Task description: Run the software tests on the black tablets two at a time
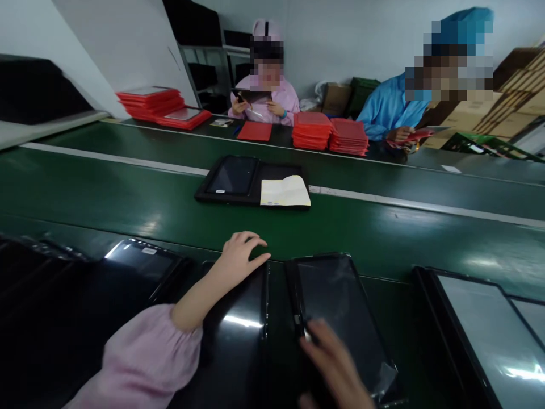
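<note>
The tablet cases [340,307] are coloured black, the conveyor belt [361,241] green with a white stripe [426,207], and the stacked covers [310,130] red.

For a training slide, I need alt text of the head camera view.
A person's left hand rests at the top of a black tablet beside a green conveyor belt, and the right hand touches a second black tablet. Beyond the belt, two co-workers in pink and blue sit near stacks of red cases.

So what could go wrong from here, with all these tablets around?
The right hand is on a glossy tablet screen, so it could smudge or scratch it. The left hand sits at the edge of the green conveyor belt and might snag if the belt runs. The tablets lie close together and could knock.
</note>
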The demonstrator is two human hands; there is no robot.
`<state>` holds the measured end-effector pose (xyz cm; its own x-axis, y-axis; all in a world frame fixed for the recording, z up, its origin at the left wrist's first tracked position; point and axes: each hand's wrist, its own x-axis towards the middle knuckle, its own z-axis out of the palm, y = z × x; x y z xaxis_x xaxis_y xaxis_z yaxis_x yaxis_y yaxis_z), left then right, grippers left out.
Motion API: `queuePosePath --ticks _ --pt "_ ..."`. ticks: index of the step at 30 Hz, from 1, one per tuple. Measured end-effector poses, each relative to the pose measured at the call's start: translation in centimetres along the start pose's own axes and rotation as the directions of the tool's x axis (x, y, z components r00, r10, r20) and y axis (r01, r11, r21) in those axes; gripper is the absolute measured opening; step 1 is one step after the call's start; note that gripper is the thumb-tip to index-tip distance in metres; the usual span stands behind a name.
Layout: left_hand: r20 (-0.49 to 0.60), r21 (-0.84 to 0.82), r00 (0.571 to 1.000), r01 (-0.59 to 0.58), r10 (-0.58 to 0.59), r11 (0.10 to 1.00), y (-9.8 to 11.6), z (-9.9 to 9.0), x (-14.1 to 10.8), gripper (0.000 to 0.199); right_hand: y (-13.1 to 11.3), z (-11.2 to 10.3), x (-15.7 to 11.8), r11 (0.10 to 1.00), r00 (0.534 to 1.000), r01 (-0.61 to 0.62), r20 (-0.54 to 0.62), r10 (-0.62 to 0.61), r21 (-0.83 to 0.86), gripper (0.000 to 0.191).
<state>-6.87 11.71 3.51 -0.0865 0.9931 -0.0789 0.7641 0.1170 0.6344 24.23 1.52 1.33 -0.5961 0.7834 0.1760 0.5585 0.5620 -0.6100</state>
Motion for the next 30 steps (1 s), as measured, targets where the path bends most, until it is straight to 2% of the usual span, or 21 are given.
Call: queuePosePath --ticks 1,3,4,5,7,10,14,17,24,30 --pt "-0.033 0.023 0.999 0.011 -0.011 1.0 -0.4 0.6 -0.9 0.045 1.8 -1.9 0.6 0.998 0.999 -0.005 -0.046 0.002 -0.066 0.051" --pt "-0.106 0.101 0.994 0.012 -0.001 0.995 -1.0 1.9 -2.9 0.056 5.2 -4.6 2.0 0.959 0.961 -0.18 -0.249 0.124 -0.218 0.05" --pt "-0.144 0.161 0.989 -0.003 0.026 0.987 -1.2 2.7 -3.8 0.059 6.7 -5.4 2.7 0.935 0.935 -0.256 -0.308 0.176 -0.244 0.06" --pt "-0.174 0.219 0.983 -0.023 0.062 0.975 -1.2 3.4 -4.5 0.06 7.9 -5.8 3.3 0.92 0.916 -0.321 -0.321 0.242 -0.224 0.069" --pt "-0.218 0.31 0.97 -0.034 0.106 0.95 -0.9 4.5 -5.2 0.059 9.4 -5.9 4.6 0.904 0.893 -0.407 -0.268 0.362 -0.135 0.08" --pt "-0.24 0.362 0.967 0.007 0.085 0.932 0.1 5.0 -4.7 0.05 10.0 -5.6 6.2 0.886 0.872 -0.463 -0.186 0.452 -0.013 0.081" --pt "-0.207 0.397 0.974 0.002 0.087 0.918 1.3 4.8 -3.5 0.049 10.3 -5.8 7.7 0.89 0.872 -0.442 -0.182 0.455 0.109 0.076" --pt "-0.222 0.408 0.969 -0.011 0.111 0.913 1.5 5.0 -3.4 0.053 10.8 -6.0 8.3 0.883 0.868 -0.431 -0.18 0.462 0.187 0.071" --pt "-0.236 0.404 0.966 -0.004 0.109 0.915 1.1 5.0 -3.5 0.048 10.7 -6.0 8.4 0.849 0.852 -0.463 -0.138 0.506 0.256 0.064" --pt "-0.244 0.446 0.961 -0.007 0.129 0.895 1.9 5.3 -3.1 0.045 10.5 -6.0 8.3 0.806 0.816 -0.515 -0.122 0.565 0.292 0.072"
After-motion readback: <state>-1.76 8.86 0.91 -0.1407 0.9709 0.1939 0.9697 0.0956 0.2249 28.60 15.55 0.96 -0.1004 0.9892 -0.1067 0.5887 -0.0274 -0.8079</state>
